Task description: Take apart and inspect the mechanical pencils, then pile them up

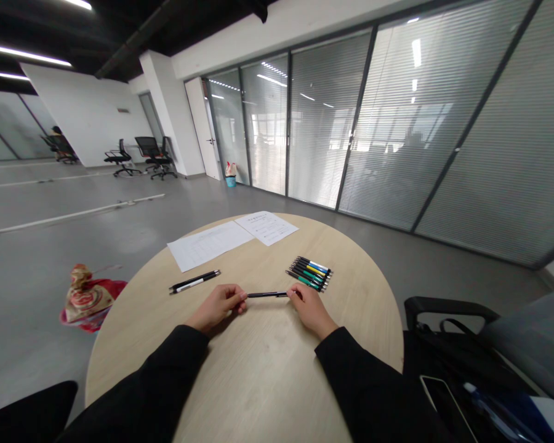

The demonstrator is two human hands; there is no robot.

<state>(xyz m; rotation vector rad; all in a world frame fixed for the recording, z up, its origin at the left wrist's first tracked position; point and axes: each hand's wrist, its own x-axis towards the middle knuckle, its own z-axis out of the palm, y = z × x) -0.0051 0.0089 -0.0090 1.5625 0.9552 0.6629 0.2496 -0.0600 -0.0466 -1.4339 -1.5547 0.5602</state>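
Between my two hands a slim black pen [268, 295] lies level, just above the round wooden table [268, 369]. My left hand [221, 306] pinches its left end, and my right hand [307, 306] pinches the right end; the fingertips cover both ends. Beyond my right hand is a row of several pens [310, 273] laid side by side, with black, green, yellow, blue and white barrels. Two more pens [194, 282], dark with one white section, rest together to the left, past my left hand.
Two printed sheets [212, 243] lie at the table's far edge. A chair [447, 307] with a phone [447, 406] and a bag stands at the right. On the floor at the left is a red and tan bag [90, 298]. Glass partitions with blinds [323, 117] run behind.
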